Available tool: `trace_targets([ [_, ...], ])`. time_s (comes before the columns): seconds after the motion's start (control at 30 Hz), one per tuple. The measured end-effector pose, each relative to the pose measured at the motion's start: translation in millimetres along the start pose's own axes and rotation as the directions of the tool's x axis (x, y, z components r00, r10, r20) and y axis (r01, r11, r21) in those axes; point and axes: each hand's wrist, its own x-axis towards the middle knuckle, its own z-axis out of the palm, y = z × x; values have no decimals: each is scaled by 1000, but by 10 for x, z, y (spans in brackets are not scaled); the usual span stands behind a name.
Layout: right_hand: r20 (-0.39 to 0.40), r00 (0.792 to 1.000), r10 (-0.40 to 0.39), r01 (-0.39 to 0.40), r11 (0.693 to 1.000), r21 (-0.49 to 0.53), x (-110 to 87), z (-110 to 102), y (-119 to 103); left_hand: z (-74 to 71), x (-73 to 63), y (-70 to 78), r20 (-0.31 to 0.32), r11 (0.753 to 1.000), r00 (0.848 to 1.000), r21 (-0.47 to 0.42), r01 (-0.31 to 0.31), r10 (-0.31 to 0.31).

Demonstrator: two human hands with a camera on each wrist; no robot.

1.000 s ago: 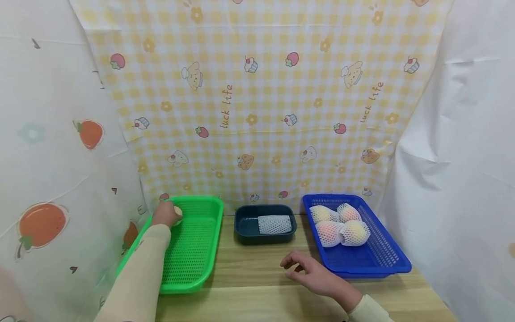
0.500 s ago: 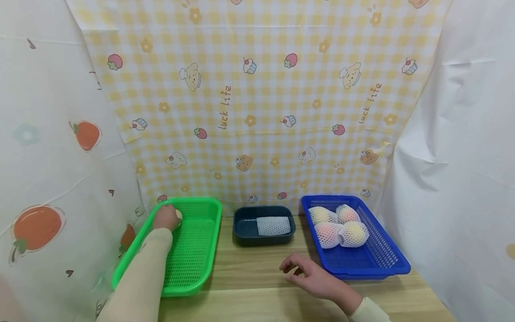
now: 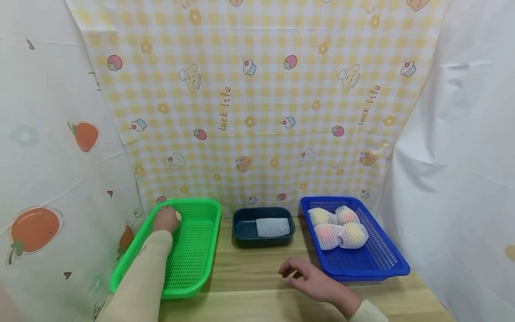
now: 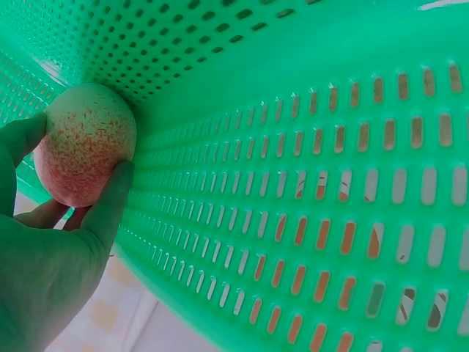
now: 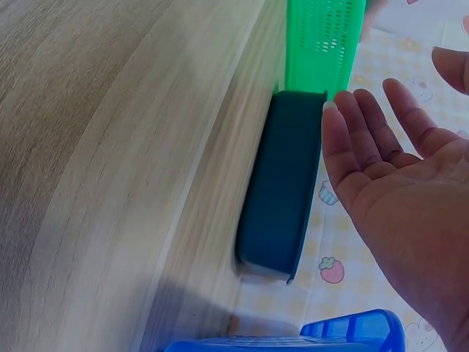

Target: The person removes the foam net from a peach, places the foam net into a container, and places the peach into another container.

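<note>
My left hand (image 3: pixel 165 220) reaches into the far left corner of the green basket (image 3: pixel 189 255). In the left wrist view its thumb and fingers grip a round peach (image 4: pixel 86 147), pale green-yellow on top and speckled red below, beside the basket's perforated wall. The head view shows only a pale sliver of the peach past the hand. My right hand (image 3: pixel 310 279) holds nothing. Its fingers are loosely bent above the wooden table, left of the blue basket (image 3: pixel 346 266) and nearer me than the dark teal box (image 3: pixel 263 242).
A flat white foam net (image 3: pixel 273 227) lies in the right part of the teal box. Inside the blue basket sit several fruits in foam nets (image 3: pixel 353 235), yellowish and reddish. A checked cloth (image 3: pixel 257 98) hangs behind the table (image 3: pixel 241 277), with white sheets at both sides.
My left hand has sunk slightly lower into the basket's corner, keeping its grip on the peach. The head view has shifted a little. My right hand stays nearly still.
</note>
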Motion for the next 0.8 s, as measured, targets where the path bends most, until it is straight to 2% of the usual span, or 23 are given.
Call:
trace_targets([
  [0.17, 7, 1000, -17, 17, 1000, 13, -9, 18, -18, -32, -10, 21, 2, 1000, 1000, 0, -2, 2],
  [0.57, 24, 999, -33, 32, 999, 18, -42, 32, -28, -103, -21, -32, 57, 1000, 998, 2, 8, -8],
  [0.8, 30, 999, -35, 34, 999, 16, -37, 31, -31, -210, -40, 69, 44, 1000, 999, -8, 23, -23],
])
